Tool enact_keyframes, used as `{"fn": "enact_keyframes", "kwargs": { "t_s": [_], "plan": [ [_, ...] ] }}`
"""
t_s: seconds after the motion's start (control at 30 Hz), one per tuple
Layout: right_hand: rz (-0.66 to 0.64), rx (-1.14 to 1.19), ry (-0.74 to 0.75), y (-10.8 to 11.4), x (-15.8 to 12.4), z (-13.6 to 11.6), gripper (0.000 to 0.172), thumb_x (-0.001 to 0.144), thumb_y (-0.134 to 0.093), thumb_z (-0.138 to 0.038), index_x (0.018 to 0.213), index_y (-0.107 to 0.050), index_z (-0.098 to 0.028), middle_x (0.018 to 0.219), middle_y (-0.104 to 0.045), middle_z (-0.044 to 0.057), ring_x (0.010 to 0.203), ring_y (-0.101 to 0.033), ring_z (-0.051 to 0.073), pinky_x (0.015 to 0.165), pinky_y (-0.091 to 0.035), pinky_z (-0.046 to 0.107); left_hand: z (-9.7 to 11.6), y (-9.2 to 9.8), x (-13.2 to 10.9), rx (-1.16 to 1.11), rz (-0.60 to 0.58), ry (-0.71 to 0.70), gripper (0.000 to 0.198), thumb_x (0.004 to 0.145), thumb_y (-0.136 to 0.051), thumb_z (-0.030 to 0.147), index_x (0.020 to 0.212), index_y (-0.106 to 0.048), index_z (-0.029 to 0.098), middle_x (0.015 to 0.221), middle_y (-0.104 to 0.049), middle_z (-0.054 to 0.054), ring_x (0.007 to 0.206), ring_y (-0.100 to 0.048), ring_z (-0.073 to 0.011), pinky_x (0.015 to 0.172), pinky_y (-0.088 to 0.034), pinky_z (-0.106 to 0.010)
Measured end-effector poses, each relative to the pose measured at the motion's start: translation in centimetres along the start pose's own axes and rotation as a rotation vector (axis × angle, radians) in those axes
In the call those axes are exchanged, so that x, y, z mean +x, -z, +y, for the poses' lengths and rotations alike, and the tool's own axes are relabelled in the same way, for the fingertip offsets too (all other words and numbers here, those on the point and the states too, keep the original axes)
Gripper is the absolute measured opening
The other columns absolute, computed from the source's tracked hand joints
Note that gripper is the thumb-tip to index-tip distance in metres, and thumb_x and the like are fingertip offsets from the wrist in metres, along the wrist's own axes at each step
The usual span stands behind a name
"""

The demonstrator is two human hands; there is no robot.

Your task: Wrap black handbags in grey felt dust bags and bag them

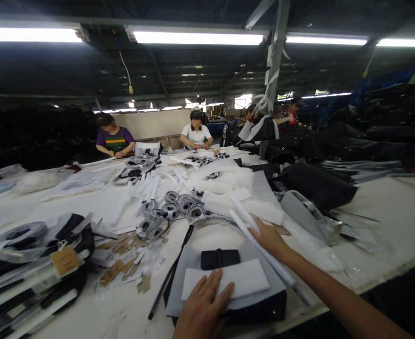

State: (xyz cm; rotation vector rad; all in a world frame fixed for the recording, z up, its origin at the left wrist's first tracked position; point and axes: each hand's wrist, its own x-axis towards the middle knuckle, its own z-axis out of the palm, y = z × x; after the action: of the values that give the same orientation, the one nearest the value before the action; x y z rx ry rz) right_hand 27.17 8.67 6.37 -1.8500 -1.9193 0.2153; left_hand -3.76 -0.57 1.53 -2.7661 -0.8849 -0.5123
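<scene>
A black bag [257,308] lies near the table's front edge, with a grey-white sheet over much of its top. On the sheet sit a small black pouch [220,259] and a white rectangular pad [248,278]. My left hand [204,301] rests on the pad's left part, fingers spread and flat. At the bag's right side, my right hand [269,238] touches a long white roll [264,249]; its fingers are partly hidden, and whether they grip the roll is unclear. A black strap [172,273] lies along the bag's left side.
Coiled straps in clear wrap [170,209] and cardboard tags [123,263] lie beyond and left of the bag. Wrapped black items [66,282] fill the left front. A metal post [278,56] rises behind the table. Several people sit or stand farther back.
</scene>
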Motion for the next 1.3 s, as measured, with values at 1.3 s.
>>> {"fn": "enact_keyframes", "kwargs": {
  "t_s": [1.3],
  "plan": [
    [-0.135,-0.077,0.360,6.4,12.3,-18.6,0.050,0.092,-0.055,-0.045,0.136,-0.057,-0.020,0.126,-0.068,0.011,0.108,-0.066,0.033,0.088,-0.052,0.041,0.2,-1.4,0.1,0.056,0.398,0.046,0.047,0.095,-0.058,0.049,0.138,-0.053,0.032,0.132,-0.065,-0.007,0.120,-0.064,-0.0180,0.096,-0.055,-0.030]
  ]
}}
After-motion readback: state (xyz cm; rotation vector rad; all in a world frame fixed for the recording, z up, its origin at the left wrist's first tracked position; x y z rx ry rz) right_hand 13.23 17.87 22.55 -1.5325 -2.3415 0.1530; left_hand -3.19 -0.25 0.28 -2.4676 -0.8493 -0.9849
